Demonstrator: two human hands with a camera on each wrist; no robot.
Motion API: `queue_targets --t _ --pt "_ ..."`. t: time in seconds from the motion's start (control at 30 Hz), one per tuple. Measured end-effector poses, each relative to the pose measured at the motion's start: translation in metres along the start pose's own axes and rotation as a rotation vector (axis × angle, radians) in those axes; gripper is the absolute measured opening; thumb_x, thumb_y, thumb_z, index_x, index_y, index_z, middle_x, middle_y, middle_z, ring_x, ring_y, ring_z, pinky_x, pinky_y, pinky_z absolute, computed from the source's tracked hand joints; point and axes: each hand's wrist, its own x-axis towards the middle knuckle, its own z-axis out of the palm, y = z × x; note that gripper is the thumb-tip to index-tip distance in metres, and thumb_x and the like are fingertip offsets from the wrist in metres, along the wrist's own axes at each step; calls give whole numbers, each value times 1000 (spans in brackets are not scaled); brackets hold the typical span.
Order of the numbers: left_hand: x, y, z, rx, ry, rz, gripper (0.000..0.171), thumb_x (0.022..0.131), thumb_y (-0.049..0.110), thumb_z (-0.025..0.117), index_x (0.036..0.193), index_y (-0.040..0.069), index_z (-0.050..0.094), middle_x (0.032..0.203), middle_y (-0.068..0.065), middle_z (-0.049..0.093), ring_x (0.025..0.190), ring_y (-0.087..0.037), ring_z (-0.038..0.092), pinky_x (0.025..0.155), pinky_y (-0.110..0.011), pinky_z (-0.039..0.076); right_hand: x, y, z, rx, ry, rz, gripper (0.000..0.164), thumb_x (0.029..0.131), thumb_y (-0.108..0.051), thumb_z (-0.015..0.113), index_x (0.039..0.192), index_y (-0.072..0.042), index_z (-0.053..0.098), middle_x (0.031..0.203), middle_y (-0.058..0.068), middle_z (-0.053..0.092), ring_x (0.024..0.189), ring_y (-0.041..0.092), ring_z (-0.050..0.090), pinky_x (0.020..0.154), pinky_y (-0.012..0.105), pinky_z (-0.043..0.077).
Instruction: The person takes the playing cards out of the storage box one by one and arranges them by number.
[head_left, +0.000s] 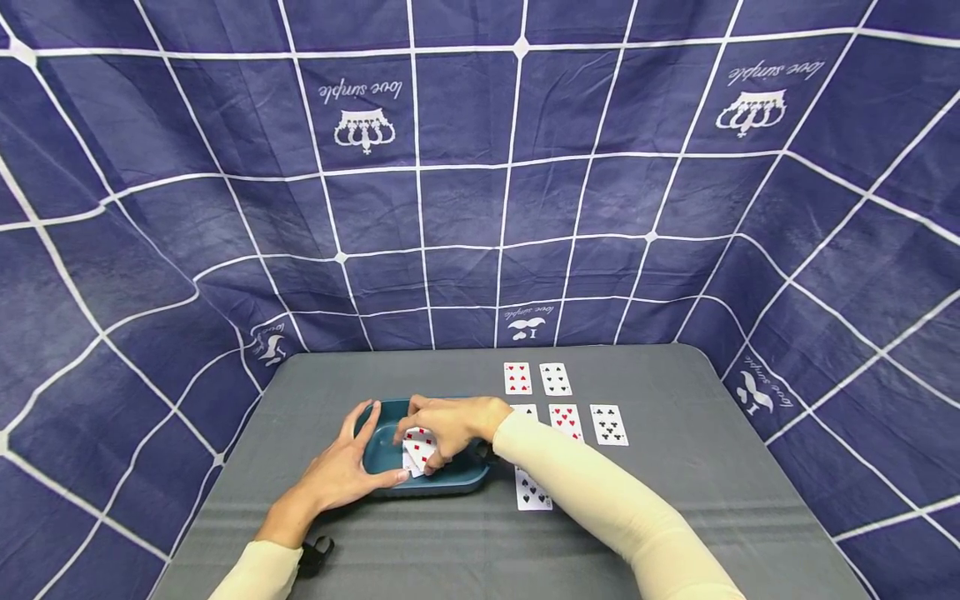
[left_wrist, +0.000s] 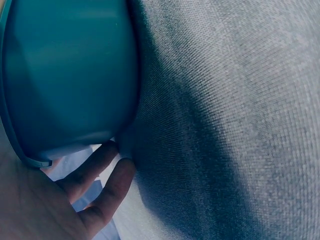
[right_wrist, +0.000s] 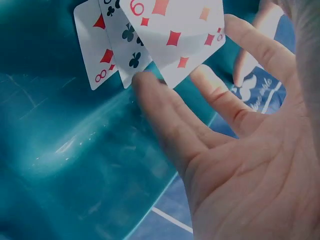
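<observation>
A blue-green plastic basin [head_left: 468,483] stands on the table. My left hand [head_left: 333,471] grips its left end, thumb along the front rim and fingers spread toward the back; in the left wrist view two fingertips [left_wrist: 122,167] lie by its lower edge. Inside, my right hand [head_left: 442,425] pinches a diamonds playing card [right_wrist: 175,37] by its edges. Fanned beneath that card are a clubs card [right_wrist: 131,47] and an eight of diamonds [right_wrist: 97,55]. In the head view the right fingers cover part of the cards.
Face-up cards lie in rows right of the basin: a hearts card [head_left: 517,378] and a black-suit card [head_left: 556,379] behind, another hearts card [head_left: 566,421] and a clubs card [head_left: 609,426] nearer. My right sleeve passes over a spades card [head_left: 532,493]. Blue cloth [head_left: 465,208] encloses the grey table [head_left: 675,492].
</observation>
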Motion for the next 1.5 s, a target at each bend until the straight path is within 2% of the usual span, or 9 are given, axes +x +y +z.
queue_targets --t 0.23,0.47,0.67,0.77,0.9,1.03,1.17,1.33,1.5 --pt "-1 -2 -1 4 -2 -10 137 90 83 84 190 21 13 196 -11 9 147 -53 66 98 -74 61 -7 3 -2 35 40 -36 65 94 -37 100 153 -28 74 150 4 64 126 13 67 104 20 53" --pt "-1 -1 1 14 14 0 138 89 83 85 189 17 18 195 -11 12 146 -53 67 98 -74 61 -18 10 -3 63 89 -57 69 94 -30 98 158 -27 72 153 6 66 133 18 68 107 21 52" --pt "0 1 2 3 14 4 138 88 83 85 189 17 18 195 -11 12 147 -54 66 99 -74 61 -32 18 -7 163 147 -46 70 99 -24 95 164 -24 68 155 8 64 117 14 72 98 25 64" --pt "1 1 2 0 11 7 139 89 83 85 189 18 16 195 -11 11 148 -54 65 100 -74 61 -39 22 -11 200 172 -48 70 100 -24 94 165 -23 67 156 8 63 114 12 72 96 25 65" --pt "2 0 2 5 16 6 139 89 83 85 190 19 15 195 -11 12 148 -54 65 99 -74 61 -48 27 -17 209 211 -52 69 100 -24 93 165 -23 67 158 6 64 129 16 69 99 28 66" --pt "1 -1 2 9 22 2 138 88 84 85 190 20 16 195 -11 13 145 -53 67 97 -72 61 -57 33 -22 202 251 -49 70 101 -28 92 166 -23 66 160 4 66 139 18 68 104 40 67" --pt "1 -2 2 12 21 -4 139 88 84 85 190 21 15 195 -10 13 146 -53 67 97 -72 61 -67 40 -26 228 284 -38 71 102 -27 93 166 -20 65 162 4 67 145 20 67 109 40 67" --pt "1 -2 3 14 17 -8 139 88 84 86 190 21 15 195 -10 12 146 -52 67 96 -72 62 -83 52 -29 253 326 -3 67 102 -26 93 164 -22 67 161 3 67 148 22 67 112 38 66" --pt "2 -3 2 13 8 -12 139 88 83 86 190 20 16 195 -10 11 145 -52 69 92 -71 62 -102 65 -32 234 373 34 66 101 -24 94 161 -19 69 162 8 67 143 27 70 112 47 66"
